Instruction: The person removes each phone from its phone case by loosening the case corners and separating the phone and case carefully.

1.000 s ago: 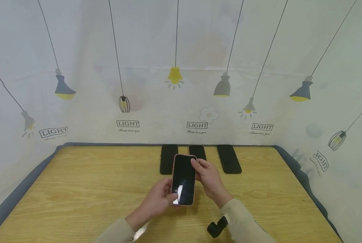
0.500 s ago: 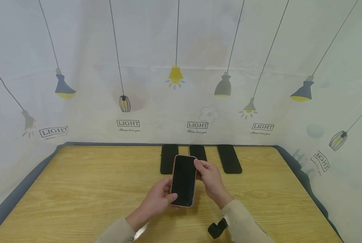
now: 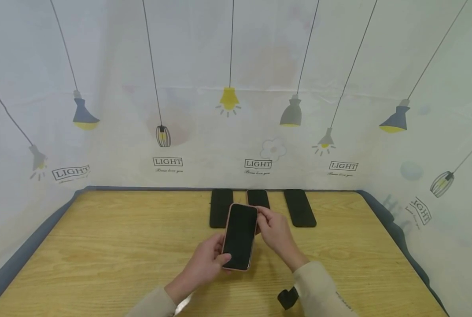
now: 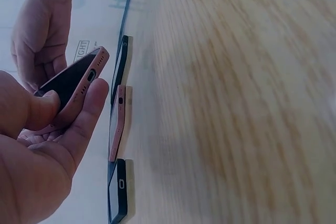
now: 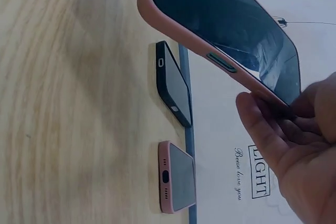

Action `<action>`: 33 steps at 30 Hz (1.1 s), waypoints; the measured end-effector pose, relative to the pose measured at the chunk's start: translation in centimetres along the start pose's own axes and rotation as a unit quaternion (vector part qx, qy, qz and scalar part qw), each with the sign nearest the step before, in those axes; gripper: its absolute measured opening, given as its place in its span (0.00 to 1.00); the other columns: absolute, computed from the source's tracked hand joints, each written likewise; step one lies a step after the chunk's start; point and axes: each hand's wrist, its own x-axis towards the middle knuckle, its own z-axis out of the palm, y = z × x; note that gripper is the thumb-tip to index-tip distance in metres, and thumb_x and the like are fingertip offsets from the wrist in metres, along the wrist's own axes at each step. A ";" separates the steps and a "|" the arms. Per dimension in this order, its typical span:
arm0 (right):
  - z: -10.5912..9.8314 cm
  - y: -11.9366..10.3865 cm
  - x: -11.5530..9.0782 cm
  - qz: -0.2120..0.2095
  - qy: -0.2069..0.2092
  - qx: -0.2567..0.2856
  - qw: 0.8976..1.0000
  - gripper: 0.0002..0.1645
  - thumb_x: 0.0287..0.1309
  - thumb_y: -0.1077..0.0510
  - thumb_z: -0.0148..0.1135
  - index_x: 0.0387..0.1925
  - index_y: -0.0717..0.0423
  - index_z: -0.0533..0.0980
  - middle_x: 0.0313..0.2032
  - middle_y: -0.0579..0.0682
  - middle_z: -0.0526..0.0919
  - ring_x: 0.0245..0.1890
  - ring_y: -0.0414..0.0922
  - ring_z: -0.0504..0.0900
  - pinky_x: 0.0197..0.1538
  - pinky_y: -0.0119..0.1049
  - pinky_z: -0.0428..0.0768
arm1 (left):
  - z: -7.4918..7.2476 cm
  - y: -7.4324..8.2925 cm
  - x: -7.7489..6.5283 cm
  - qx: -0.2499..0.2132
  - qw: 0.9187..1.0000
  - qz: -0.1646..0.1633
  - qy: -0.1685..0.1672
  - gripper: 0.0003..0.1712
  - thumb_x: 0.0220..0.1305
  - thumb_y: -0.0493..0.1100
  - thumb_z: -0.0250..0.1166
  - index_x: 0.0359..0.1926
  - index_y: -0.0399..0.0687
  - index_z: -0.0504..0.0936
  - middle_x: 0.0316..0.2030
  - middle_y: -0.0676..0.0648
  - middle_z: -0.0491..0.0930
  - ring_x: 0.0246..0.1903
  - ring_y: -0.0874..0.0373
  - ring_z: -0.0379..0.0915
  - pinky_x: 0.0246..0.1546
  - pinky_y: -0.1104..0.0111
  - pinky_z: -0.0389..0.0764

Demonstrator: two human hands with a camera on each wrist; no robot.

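A smartphone [image 3: 241, 237] in a pink case is held above the table, its dark screen up and its top leaning slightly right. My left hand [image 3: 205, 259] grips its lower left corner, thumb on the screen and fingers underneath. My right hand [image 3: 277, 233] pinches the upper right edge. In the left wrist view the charging port end of the smartphone [image 4: 86, 80] faces the camera. A side button shows along the case of the smartphone [image 5: 226, 30] in the right wrist view. Some fingers behind the phone are hidden.
Along the back edge of the wooden table [image 3: 113, 246] lie a black phone [image 3: 221, 209], a pink-cased phone [image 3: 258, 199] partly covered by the held one, and another black phone [image 3: 300, 208]. A lamp-print cloth [image 3: 204, 132] hangs behind. A black strap [image 3: 288, 298] is by my right sleeve.
My right thumb has slid off the screen to the phone's edge, and the right forearm has shifted slightly right. The phone has tilted a little to the right; the screen's bright reflection has gone.
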 end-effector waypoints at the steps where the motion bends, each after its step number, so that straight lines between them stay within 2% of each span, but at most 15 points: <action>1: -0.1 -0.1 0.1 0.002 -0.009 -0.007 1.000 0.18 0.73 0.67 0.51 0.55 0.65 0.82 0.29 0.55 0.88 0.27 0.58 0.87 0.20 0.29 0.70 | 0.0 0.0 0.0 0.006 1.000 0.001 0.002 0.16 0.69 0.23 0.59 0.57 0.27 0.73 0.38 0.40 0.80 0.36 0.52 0.83 0.31 0.63 0.89; 6: -0.3 -0.1 0.5 0.013 -0.041 -0.026 0.999 0.19 0.69 0.68 0.54 0.57 0.66 0.81 0.36 0.57 0.89 0.30 0.56 0.89 0.25 0.32 0.79 | 0.0 -0.1 -0.1 0.028 1.000 0.005 0.009 0.14 0.69 0.24 0.61 0.54 0.28 0.74 0.37 0.41 0.80 0.35 0.53 0.82 0.31 0.63 0.89; 10: -0.4 -0.1 0.7 0.040 -0.048 -0.001 0.998 0.20 0.67 0.69 0.54 0.57 0.67 0.81 0.42 0.61 0.89 0.30 0.53 0.89 0.32 0.40 0.88 | 0.0 -0.2 -0.1 0.038 0.999 0.008 0.008 0.13 0.68 0.23 0.60 0.53 0.29 0.74 0.38 0.40 0.81 0.36 0.52 0.83 0.31 0.64 0.90; 13: -0.5 -0.2 0.8 0.056 -0.051 0.019 0.997 0.20 0.66 0.70 0.53 0.56 0.68 0.81 0.44 0.62 0.88 0.30 0.50 0.89 0.38 0.44 0.90 | 0.0 -0.3 -0.2 0.047 0.999 0.013 0.007 0.13 0.68 0.23 0.60 0.52 0.30 0.74 0.38 0.40 0.81 0.37 0.51 0.83 0.30 0.64 0.89; 16: -0.6 -0.2 1.0 0.053 -0.060 0.014 0.997 0.20 0.66 0.70 0.53 0.56 0.68 0.81 0.43 0.62 0.89 0.30 0.52 0.89 0.38 0.45 0.90 | -0.1 -0.3 -0.3 0.060 0.998 0.014 0.007 0.13 0.67 0.23 0.61 0.51 0.31 0.74 0.39 0.40 0.82 0.37 0.51 0.83 0.30 0.65 0.89; 19: -0.6 -0.3 1.0 0.028 -0.069 -0.013 0.997 0.21 0.66 0.71 0.53 0.57 0.68 0.81 0.40 0.60 0.89 0.28 0.52 0.89 0.34 0.41 0.89 | -0.1 -0.3 -0.3 0.073 0.997 0.012 0.006 0.13 0.68 0.24 0.61 0.51 0.32 0.75 0.39 0.41 0.82 0.37 0.52 0.83 0.30 0.65 0.89; 22: -0.5 -0.4 1.0 -0.019 -0.074 -0.072 0.994 0.21 0.65 0.72 0.53 0.56 0.67 0.81 0.36 0.58 0.86 0.24 0.46 0.84 0.28 0.34 0.84 | -0.1 -0.2 -0.3 0.076 0.997 0.011 0.002 0.13 0.68 0.24 0.61 0.51 0.32 0.75 0.39 0.41 0.82 0.37 0.52 0.82 0.30 0.66 0.88; 25: -0.4 -0.5 0.9 -0.067 -0.069 -0.116 0.989 0.20 0.63 0.73 0.53 0.55 0.69 0.81 0.37 0.58 0.83 0.21 0.37 0.76 0.24 0.31 0.77 | -0.1 -0.2 -0.4 0.067 0.998 0.013 -0.002 0.13 0.68 0.24 0.61 0.52 0.31 0.74 0.39 0.40 0.82 0.37 0.52 0.82 0.30 0.65 0.88; 27: -0.4 -0.5 0.8 -0.095 -0.062 -0.127 0.985 0.20 0.62 0.74 0.52 0.53 0.71 0.81 0.37 0.59 0.83 0.20 0.35 0.73 0.24 0.30 0.76 | -0.1 -0.2 -0.4 0.064 0.998 0.016 -0.003 0.14 0.68 0.24 0.61 0.53 0.30 0.74 0.40 0.40 0.82 0.37 0.51 0.83 0.29 0.65 0.89; 30: -0.3 -0.6 0.7 -0.114 -0.052 -0.124 0.984 0.19 0.60 0.75 0.52 0.51 0.73 0.81 0.36 0.60 0.83 0.20 0.35 0.73 0.23 0.30 0.77 | -0.1 -0.2 -0.4 0.059 0.998 0.017 -0.004 0.16 0.68 0.24 0.61 0.55 0.30 0.73 0.40 0.39 0.82 0.38 0.50 0.83 0.30 0.65 0.89; 33: -0.2 -0.6 0.8 -0.113 -0.049 -0.122 0.985 0.20 0.60 0.75 0.53 0.51 0.72 0.81 0.35 0.60 0.83 0.21 0.37 0.74 0.25 0.31 0.79 | -0.2 -0.2 -0.4 0.059 0.998 0.013 -0.005 0.16 0.68 0.24 0.60 0.56 0.30 0.73 0.41 0.39 0.82 0.39 0.50 0.83 0.30 0.65 0.89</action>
